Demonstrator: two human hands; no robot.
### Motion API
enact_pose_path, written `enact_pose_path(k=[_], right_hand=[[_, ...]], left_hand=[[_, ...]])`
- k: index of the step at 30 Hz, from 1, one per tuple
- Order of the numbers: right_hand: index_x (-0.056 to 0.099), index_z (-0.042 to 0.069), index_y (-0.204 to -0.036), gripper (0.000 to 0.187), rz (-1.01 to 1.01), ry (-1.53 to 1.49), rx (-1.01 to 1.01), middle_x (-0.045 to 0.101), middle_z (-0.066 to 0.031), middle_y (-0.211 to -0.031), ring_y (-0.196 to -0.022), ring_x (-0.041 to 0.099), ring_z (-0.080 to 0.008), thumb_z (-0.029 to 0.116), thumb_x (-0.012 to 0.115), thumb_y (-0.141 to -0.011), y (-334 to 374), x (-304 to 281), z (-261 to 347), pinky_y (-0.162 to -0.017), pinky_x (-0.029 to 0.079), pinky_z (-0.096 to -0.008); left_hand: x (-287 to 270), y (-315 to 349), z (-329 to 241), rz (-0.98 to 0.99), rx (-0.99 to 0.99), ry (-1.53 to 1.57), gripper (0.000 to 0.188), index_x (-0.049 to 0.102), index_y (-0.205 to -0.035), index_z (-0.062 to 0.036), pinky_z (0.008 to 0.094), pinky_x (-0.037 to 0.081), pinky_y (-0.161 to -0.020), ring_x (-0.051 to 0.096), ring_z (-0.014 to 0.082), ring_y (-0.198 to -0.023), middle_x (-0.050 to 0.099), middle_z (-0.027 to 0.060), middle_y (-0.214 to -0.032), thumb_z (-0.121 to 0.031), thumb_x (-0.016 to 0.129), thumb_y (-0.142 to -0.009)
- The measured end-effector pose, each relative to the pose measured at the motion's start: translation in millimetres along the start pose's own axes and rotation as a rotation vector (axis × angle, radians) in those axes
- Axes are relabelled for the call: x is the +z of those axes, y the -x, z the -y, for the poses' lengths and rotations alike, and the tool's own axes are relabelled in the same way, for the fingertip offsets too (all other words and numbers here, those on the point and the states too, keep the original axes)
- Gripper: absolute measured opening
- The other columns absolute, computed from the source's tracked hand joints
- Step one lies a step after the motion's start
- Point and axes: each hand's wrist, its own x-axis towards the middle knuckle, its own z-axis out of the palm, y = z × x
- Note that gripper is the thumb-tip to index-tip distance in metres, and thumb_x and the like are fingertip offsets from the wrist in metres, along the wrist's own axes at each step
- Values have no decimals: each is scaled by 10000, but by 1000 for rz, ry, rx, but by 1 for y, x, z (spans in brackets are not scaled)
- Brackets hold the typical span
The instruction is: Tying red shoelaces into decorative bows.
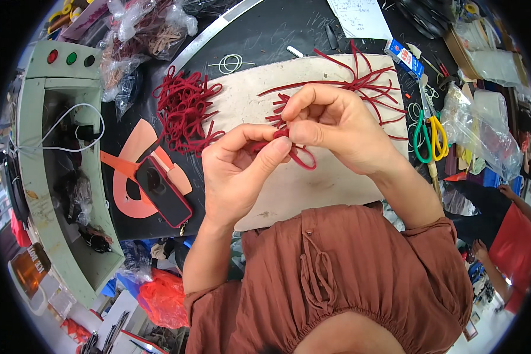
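while left hand (236,165) and right hand (339,127) pinch red cord (281,134), a green cabinet (32,115) holds crumpled clear plastic (82,202).

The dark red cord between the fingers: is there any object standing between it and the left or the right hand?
Nothing visible stands in the way: the left hand and the right hand both touch the dark red cord directly. The loose red cords lie beyond, on the beige board.
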Motion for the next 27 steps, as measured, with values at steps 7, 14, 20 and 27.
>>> enact_pose_path(k=[7,14,20,27], right_hand=[[554,4,-898,133,68,122,-133,579,-18,-797,-753,548,-75,110,594,-827,3,6,-3,-671,444,-213],[561,-1,-931,167,-24,295,-156,572,-8,-776,-705,523,-59,136,582,-838,0,0,-2,-656,437,-221],[609,-10,-863,145,92,303,44,605,-38,-720,-647,557,-107,124,594,-809,5,-10,6,-587,445,-256],[624,-5,-847,130,39,1096,-252,609,-118,-731,-617,588,-221,-3,589,-722,10,2,16,-548,459,-283]], left_hand=[[-7,-3,-5,11,-150,82,147,592,-906,66,224,503,-658,597,112,-727,619,94,-826,19,617,-770],[3,-4,-4,-58,54,-152,153,594,-907,64,225,509,-658,606,123,-740,620,99,-827,49,616,-757],[-5,-7,-12,106,36,-296,165,580,-873,51,225,520,-591,615,136,-671,613,97,-753,59,650,-724],[-5,-11,-19,-155,-75,-288,136,582,-823,30,190,473,-579,593,94,-634,621,67,-749,-7,674,-730]])
